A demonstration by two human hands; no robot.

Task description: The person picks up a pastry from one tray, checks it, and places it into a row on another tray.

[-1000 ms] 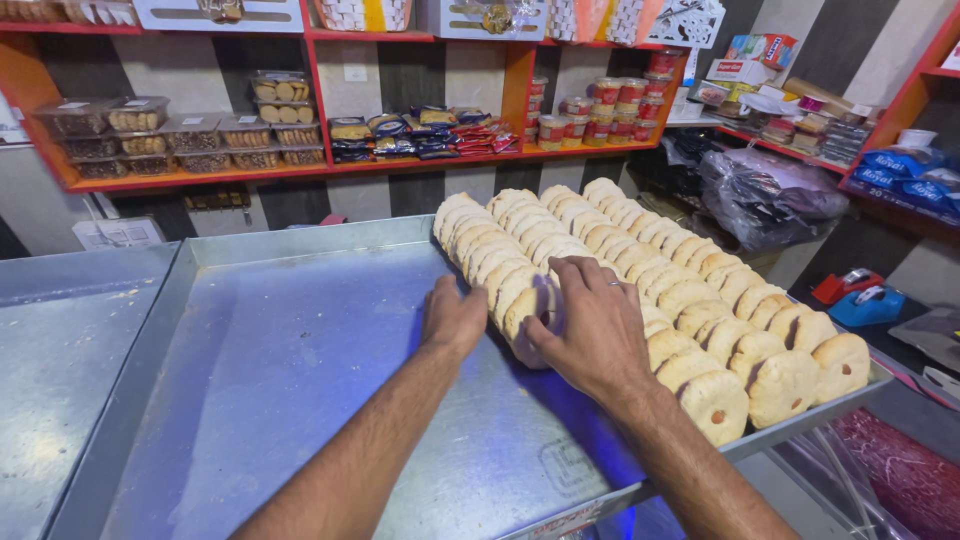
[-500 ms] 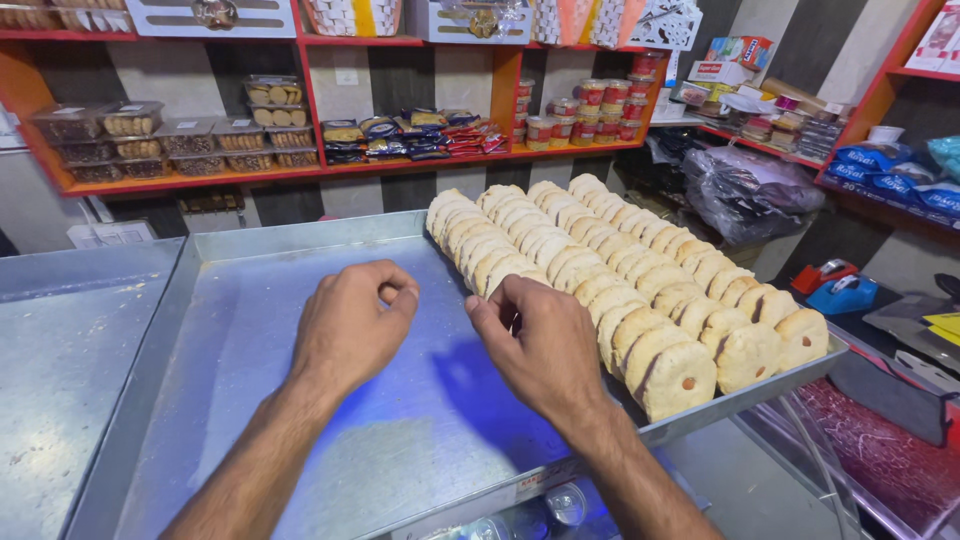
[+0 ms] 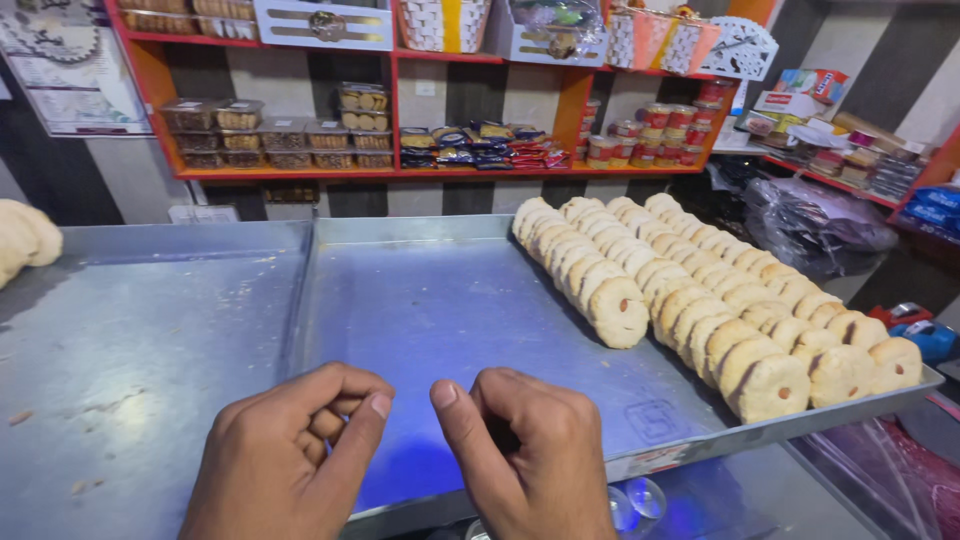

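Note:
A large metal tray [image 3: 440, 310] lies in front of me. Rows of round pale cookies [image 3: 700, 300] with a small red dot lean against each other along its right side. My left hand [image 3: 285, 455] and my right hand [image 3: 525, 450] hover side by side over the tray's near edge. Both have the fingers curled in, thumbs out, and nothing shows in either. The cookies lie well to the right of my hands, apart from them.
A second metal tray [image 3: 130, 330] adjoins on the left, with pale dough pieces [image 3: 25, 240] at its far left edge. Orange shelves [image 3: 400, 172] behind hold plastic boxes and packets. Bagged goods [image 3: 815, 225] sit at the right.
Both hands have pulled back from the cookie rows toward the tray's near edge and curled closed. The view has shifted left, showing more of the left tray.

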